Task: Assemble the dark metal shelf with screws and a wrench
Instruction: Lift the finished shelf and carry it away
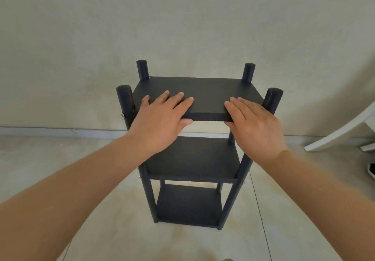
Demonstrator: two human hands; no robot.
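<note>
Shelf (192, 159) is standing upright on the floor (81, 179) by the wall, all three boards in, and the left hand (160, 122) and right hand (253, 124) lie flat and spread on the top board (203, 94), thumbs under its front edge, probably checking for wobble.

1. Two bare forearms enter from the bottom corners, with no sleeves showing.
2. The left hand (160, 121) wears no glove, ring or watch.
3. The right hand (254, 124) is likewise bare, with short, unpainted nails.
</note>
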